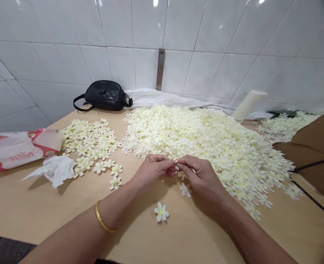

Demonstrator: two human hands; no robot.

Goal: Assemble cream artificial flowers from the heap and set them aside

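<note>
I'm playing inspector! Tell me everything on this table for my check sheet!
Surface: light wooden table.
Job's things: big heap of cream artificial flowers, smaller heap, loose flower.
Clutter: black quilted bag, red-and-white tissue packet, crumpled tissue, white cylinder.
Hands: left hand and right hand meet at the fingertips on a small pale piece; gold bangle on left wrist.
Cables: black cable at right.
Surroundings: white tiled wall, metal strip, brown panel.
</note>
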